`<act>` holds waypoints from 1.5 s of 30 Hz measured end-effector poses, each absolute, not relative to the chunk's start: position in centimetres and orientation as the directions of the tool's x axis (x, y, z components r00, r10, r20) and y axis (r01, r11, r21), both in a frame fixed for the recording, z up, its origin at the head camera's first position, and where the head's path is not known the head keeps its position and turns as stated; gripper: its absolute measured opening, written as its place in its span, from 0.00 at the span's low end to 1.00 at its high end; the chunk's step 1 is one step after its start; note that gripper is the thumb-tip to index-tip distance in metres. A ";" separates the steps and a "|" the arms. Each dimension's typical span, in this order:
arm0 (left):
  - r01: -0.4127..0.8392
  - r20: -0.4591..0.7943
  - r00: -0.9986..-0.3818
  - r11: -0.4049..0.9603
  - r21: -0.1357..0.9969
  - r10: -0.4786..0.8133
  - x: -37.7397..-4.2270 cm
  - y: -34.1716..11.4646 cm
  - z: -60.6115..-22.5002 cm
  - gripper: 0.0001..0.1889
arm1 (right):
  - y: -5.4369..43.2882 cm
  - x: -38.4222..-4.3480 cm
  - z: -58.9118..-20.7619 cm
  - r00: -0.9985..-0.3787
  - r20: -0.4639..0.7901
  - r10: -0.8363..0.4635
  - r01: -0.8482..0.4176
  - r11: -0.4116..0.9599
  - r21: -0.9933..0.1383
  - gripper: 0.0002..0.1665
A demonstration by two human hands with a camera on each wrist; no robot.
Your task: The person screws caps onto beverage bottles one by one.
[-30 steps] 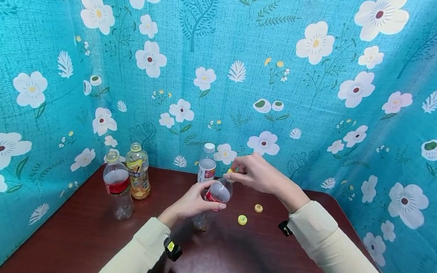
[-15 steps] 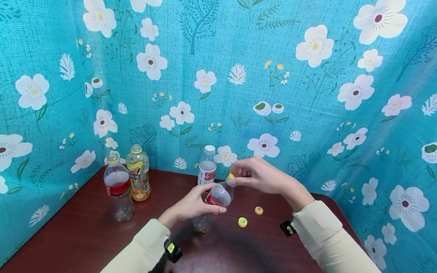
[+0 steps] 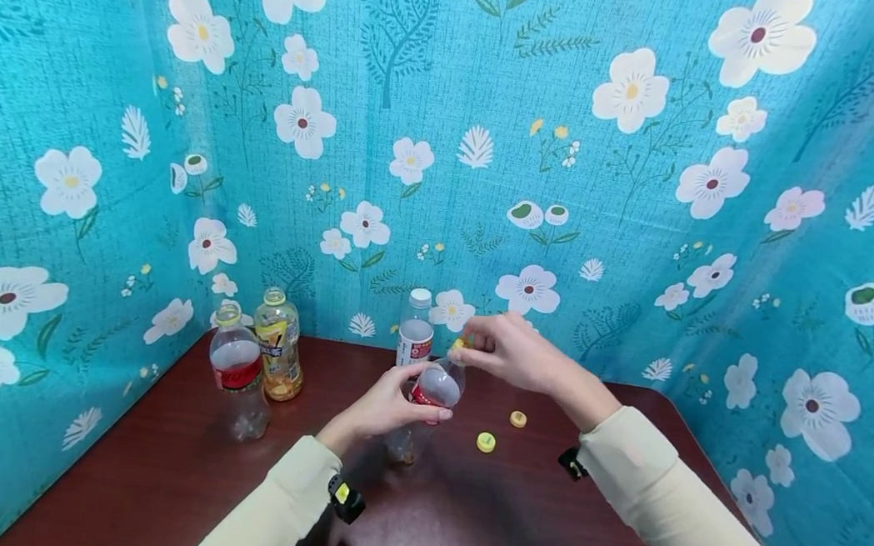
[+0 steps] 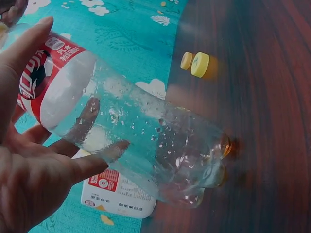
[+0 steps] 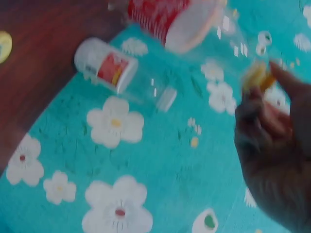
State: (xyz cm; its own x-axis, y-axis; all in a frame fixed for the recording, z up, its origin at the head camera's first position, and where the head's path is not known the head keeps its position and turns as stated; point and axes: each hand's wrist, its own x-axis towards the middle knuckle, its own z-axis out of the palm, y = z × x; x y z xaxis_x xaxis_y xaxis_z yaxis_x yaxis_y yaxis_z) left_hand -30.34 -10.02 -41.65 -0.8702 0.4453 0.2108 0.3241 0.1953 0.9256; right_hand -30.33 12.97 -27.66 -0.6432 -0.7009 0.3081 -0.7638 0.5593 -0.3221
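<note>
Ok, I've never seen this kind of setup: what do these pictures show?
No robot here, just a person's two bare hands. The wide view comes from a camera worn on the head; the others come from a camera on each wrist. The left hand grips a tilted bottle; the right hand pinches a held yellow cap at its mouth. On the dark table lie a loose yellow cap and a loose orange-yellow cap. Upright bottles: white-capped bottle behind; red-labelled bottle and yellow-labelled bottle to the left.
</note>
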 end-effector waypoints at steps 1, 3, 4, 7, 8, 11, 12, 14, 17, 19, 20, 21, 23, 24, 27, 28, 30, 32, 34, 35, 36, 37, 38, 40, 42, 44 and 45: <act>0.324 0.209 -0.864 0.187 0.927 0.459 -30.4 -10.1 -41.7 0.32 | 13.2 -30.5 -27.5 -0.623 0.285 -0.729 -0.777 0.534 -0.333 0.10; 0.324 0.207 -0.851 0.173 0.930 0.482 -30.4 -10.2 -41.7 0.31 | 13.8 -30.9 -27.3 -0.576 0.242 -0.781 -0.802 0.480 -0.356 0.13; 0.326 0.208 -0.845 0.166 0.931 0.493 -30.4 -10.2 -41.7 0.31 | 14.0 -31.1 -27.2 -0.558 0.226 -0.798 -0.808 0.461 -0.367 0.14; 0.336 0.217 -0.829 0.148 0.930 0.516 -30.4 -10.2 -41.7 0.30 | 14.2 -31.3 -27.3 -0.531 0.220 -0.818 -0.819 0.430 -0.380 0.13; 0.339 0.220 -0.827 0.146 0.930 0.517 -30.4 -10.2 -41.7 0.30 | 14.2 -31.3 -27.4 -0.528 0.232 -0.817 -0.823 0.425 -0.376 0.13; 0.349 0.231 -0.830 0.149 0.925 0.508 -30.5 -10.1 -41.8 0.30 | 13.9 -31.0 -27.8 -0.542 0.298 -0.786 -0.829 0.442 -0.343 0.09; 0.354 0.238 -0.832 0.150 0.923 0.501 -30.5 -10.1 -41.8 0.30 | 13.7 -30.8 -27.9 -0.555 0.323 -0.767 -0.825 0.458 -0.331 0.08; 0.361 0.246 -0.839 0.158 0.919 0.484 -30.5 -10.0 -41.8 0.30 | 13.1 -30.3 -28.1 -0.589 0.367 -0.720 -0.807 0.503 -0.310 0.06; 0.370 0.259 -0.852 0.173 0.913 0.456 -30.5 -9.8 -41.9 0.30 | 12.2 -29.6 -28.3 -0.662 0.413 -0.626 -0.747 0.595 -0.296 0.10; 0.374 0.262 -0.856 0.183 0.909 0.446 -30.5 -9.8 -41.9 0.30 | 11.6 -29.0 -28.4 -0.707 0.419 -0.570 -0.701 0.644 -0.307 0.14; 0.371 0.260 -0.859 0.186 0.910 0.441 -30.5 -9.8 -41.9 0.30 | 11.4 -28.9 -28.4 -0.723 0.417 -0.551 -0.683 0.660 -0.312 0.15; 0.368 0.257 -0.862 0.190 0.910 0.436 -30.5 -9.8 -41.9 0.30 | 11.2 -28.8 -28.5 -0.733 0.412 -0.542 -0.673 0.669 -0.316 0.16; 0.360 0.250 -0.863 0.189 0.914 0.438 -30.5 -9.9 -41.9 0.30 | 11.2 -28.7 -28.3 -0.734 0.396 -0.551 -0.672 0.671 -0.312 0.14; 0.356 0.245 -0.862 0.186 0.916 0.443 -30.4 -9.9 -41.9 0.31 | 11.4 -28.8 -28.2 -0.731 0.386 -0.562 -0.677 0.666 -0.313 0.12; 0.347 0.234 -0.856 0.177 0.921 0.461 -30.5 -10.1 -41.9 0.32 | 11.9 -29.1 -27.8 -0.700 0.355 -0.620 -0.713 0.634 -0.299 0.10; 0.345 0.232 -0.854 0.173 0.923 0.465 -30.5 -10.1 -41.9 0.32 | 12.1 -29.2 -27.7 -0.685 0.343 -0.643 -0.728 0.617 -0.297 0.11; 0.338 0.227 -0.854 0.169 0.926 0.467 -30.5 -10.2 -41.8 0.33 | 12.5 -29.6 -27.4 -0.654 0.320 -0.685 -0.756 0.581 -0.300 0.12; 0.333 0.224 -0.854 0.164 0.929 0.470 -30.5 -10.2 -41.8 0.32 | 12.9 -29.9 -27.4 -0.617 0.299 -0.729 -0.785 0.540 -0.304 0.13; 0.331 0.222 -0.850 0.156 0.931 0.477 -30.5 -10.2 -41.7 0.33 | 13.2 -30.3 -27.4 -0.588 0.284 -0.757 -0.803 0.506 -0.313 0.13; 0.330 0.221 -0.848 0.154 0.931 0.483 -30.5 -10.2 -41.7 0.32 | 13.3 -30.4 -27.4 -0.578 0.283 -0.766 -0.810 0.495 -0.315 0.12; 0.330 0.221 -0.845 0.150 0.932 0.486 -30.6 -10.1 -41.7 0.32 | 13.5 -30.5 -27.5 -0.571 0.285 -0.770 -0.814 0.487 -0.315 0.11; 0.333 0.223 -0.846 0.153 0.930 0.485 -30.6 -10.1 -41.7 0.32 | 13.5 -30.6 -27.7 -0.570 0.293 -0.768 -0.816 0.486 -0.312 0.11; 0.336 0.226 -0.848 0.157 0.929 0.479 -30.6 -10.1 -41.8 0.32 | 13.4 -30.6 -27.8 -0.575 0.304 -0.760 -0.814 0.493 -0.306 0.09; 0.344 0.238 -0.856 0.161 0.925 0.460 -30.5 -10.0 -41.9 0.32 | 13.1 -30.4 -28.1 -0.583 0.347 -0.735 -0.812 0.505 -0.293 0.07; 0.354 0.254 -0.867 0.171 0.919 0.430 -30.4 -9.8 -41.9 0.32 | 12.6 -30.1 -28.4 -0.605 0.397 -0.691 -0.796 0.534 -0.284 0.07; 0.361 0.269 -0.877 0.178 0.915 0.398 -30.0 -9.6 -41.5 0.32 | 12.0 -29.6 -28.5 -0.638 0.435 -0.636 -0.767 0.575 -0.285 0.08; 0.366 0.277 -0.881 0.181 0.913 0.384 -29.7 -9.5 -41.1 0.31 | 11.8 -29.4 -28.5 -0.654 0.448 -0.610 -0.752 0.592 -0.290 0.09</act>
